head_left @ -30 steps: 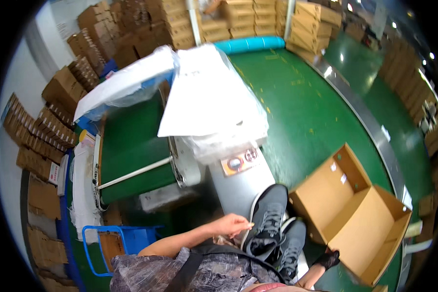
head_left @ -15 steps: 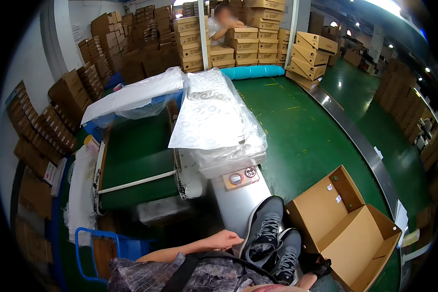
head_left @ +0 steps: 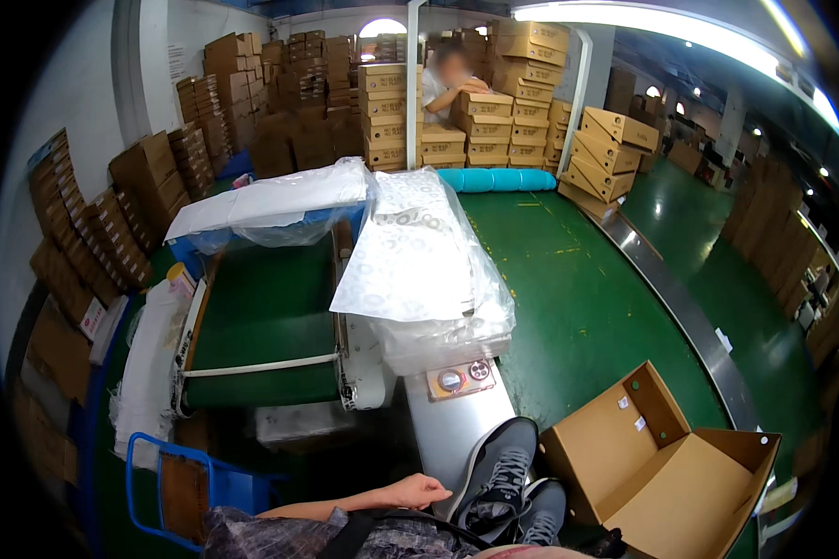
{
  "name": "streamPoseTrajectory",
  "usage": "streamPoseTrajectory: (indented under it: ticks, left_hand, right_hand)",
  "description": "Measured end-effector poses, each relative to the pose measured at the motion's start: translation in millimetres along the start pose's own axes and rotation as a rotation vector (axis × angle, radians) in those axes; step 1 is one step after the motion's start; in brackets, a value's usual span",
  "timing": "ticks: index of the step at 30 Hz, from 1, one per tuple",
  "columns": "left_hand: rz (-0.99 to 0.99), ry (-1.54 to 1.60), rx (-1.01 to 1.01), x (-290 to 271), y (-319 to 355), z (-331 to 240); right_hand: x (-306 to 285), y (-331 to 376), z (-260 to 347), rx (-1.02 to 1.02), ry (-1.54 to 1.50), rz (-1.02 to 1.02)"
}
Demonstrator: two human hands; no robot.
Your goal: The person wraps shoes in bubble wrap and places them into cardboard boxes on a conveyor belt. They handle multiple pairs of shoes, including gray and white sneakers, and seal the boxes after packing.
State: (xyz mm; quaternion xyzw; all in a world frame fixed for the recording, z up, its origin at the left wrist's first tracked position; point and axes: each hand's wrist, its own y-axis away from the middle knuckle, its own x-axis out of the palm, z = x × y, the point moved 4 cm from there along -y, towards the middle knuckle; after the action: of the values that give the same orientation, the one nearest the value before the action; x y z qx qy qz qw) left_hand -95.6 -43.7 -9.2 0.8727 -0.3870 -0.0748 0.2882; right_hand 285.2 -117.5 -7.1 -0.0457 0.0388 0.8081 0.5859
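My left hand [head_left: 418, 491] is at the lower middle, its fingers curled together just left of a dark grey lace-up sneaker [head_left: 500, 473]. Nothing shows between those fingers. This sneaker, with a pale sole edge, leans toe-up against the end of the metal ledge [head_left: 457, 419]. A second grey sneaker [head_left: 543, 515] sits close on its right, partly cut off by the lower edge. To the right of the pair, an open brown shoe box [head_left: 690, 484] lies with its lid tilted back; no shoes show inside. My right hand is out of sight below the picture.
A stack of patterned wrapping paper [head_left: 405, 270] in plastic lies beyond the ledge's control switch [head_left: 451, 380]. At left are a short green conveyor [head_left: 261, 317] and a blue cart [head_left: 163, 484]. Across the green belt [head_left: 569, 279], a person [head_left: 447, 84] leans among stacked shoe boxes [head_left: 489, 121].
The whole view has tilted up, so the sneakers and box sit lower. My left hand has drawn its fingers in beside the sneaker. My right hand has dropped out of view.
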Motion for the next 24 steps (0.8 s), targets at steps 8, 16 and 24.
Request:
streamPoseTrajectory:
  ticks: [8, 16, 24]
  left_hand:
    - [-0.165, -0.183, 0.250, -61.4, -7.2, -81.5]
    - [-0.249, -0.037, 0.248, -75.9, -34.8, -86.6]
    - [-0.078, -0.658, 0.521, -13.3, -85.3, -125.1]
  right_hand:
    - [13.0, -14.0, 5.0, 0.026, 0.009, 0.016]
    - [12.3, -23.5, 5.8, 0.077, -0.015, -0.005]
    - [-26.4, -22.8, 24.1, 0.057, -0.229, -0.087]
